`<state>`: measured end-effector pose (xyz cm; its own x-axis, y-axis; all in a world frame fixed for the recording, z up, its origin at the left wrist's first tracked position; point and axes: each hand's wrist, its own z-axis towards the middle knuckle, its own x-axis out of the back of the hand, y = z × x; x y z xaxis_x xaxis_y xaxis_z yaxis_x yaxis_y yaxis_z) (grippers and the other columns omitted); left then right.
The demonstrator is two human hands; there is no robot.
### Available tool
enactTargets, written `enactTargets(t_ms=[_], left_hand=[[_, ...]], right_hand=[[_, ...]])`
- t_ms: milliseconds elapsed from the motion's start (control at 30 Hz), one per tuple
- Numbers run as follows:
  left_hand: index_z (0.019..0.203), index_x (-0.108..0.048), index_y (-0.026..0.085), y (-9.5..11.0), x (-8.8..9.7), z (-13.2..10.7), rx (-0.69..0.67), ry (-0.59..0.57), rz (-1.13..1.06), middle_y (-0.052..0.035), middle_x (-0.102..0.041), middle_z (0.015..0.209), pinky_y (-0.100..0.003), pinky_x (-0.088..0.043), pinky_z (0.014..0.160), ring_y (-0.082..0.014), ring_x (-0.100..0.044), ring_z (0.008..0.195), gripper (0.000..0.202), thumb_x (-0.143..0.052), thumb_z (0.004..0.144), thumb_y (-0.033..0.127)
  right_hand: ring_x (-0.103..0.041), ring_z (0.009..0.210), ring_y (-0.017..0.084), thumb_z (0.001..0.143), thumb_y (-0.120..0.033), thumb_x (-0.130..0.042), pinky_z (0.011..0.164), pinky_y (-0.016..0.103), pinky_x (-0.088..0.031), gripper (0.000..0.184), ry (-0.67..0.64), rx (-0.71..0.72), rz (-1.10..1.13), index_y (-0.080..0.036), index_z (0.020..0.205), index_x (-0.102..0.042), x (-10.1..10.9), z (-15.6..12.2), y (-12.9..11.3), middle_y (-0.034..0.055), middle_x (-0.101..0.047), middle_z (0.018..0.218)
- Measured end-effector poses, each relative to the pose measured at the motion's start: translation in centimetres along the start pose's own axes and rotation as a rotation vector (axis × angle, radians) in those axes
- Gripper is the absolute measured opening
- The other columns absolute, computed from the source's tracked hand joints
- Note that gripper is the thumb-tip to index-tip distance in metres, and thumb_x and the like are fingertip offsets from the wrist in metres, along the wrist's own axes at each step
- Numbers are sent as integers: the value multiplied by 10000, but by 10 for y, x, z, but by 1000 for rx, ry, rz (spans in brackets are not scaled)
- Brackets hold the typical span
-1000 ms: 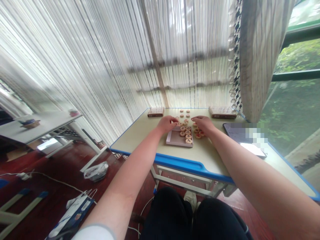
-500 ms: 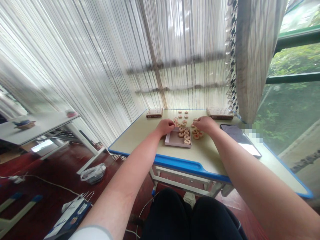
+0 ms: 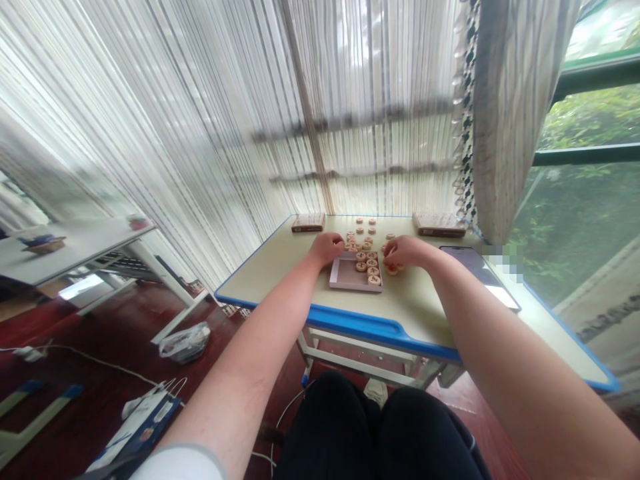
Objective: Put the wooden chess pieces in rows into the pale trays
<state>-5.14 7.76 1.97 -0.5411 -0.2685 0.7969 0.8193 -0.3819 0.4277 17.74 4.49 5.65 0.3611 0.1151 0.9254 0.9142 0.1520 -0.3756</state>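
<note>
A shallow open box [image 3: 345,288] lies on the table, with several round wooden Chinese chess pieces [image 3: 373,272] with dark characters along its right side. My left hand [image 3: 327,247] is at the box's back left corner, fingers curled in; whatever they hold is hidden. Just right of the box, my right hand [image 3: 407,252] reaches down with its fingers closed on a Chinese chess piece among red-marked ones, which it partly covers. More loose pieces [image 3: 367,241] lie behind the box, some in a small cluster near my left fingertips.
Two flat boxes sit at the back edge, one on the left [image 3: 308,223] and one on the right [image 3: 439,225]. A phone-like dark tablet [image 3: 467,263] lies right of my right hand. The table [image 3: 270,267] has a blue rim. Striped curtains [image 3: 225,133] hang behind.
My right hand has come slightly nearer and down over the red-marked pieces. My left hand has drawn a little left, off the box's back edge. The pieces in the box look the same.
</note>
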Motion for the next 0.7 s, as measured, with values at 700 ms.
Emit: enactTargets(t_ms=[700], left_hand=[[863, -708, 169, 8, 3, -3, -155, -49, -46, -36, -673, 890, -288, -469, 832, -159, -579, 840, 238, -631, 653, 251]], right_hand=[[-617, 701, 198, 620, -226, -652, 598, 283, -436, 299, 107, 87, -60, -220, 907, -733, -13, 15, 9, 63, -716, 876]])
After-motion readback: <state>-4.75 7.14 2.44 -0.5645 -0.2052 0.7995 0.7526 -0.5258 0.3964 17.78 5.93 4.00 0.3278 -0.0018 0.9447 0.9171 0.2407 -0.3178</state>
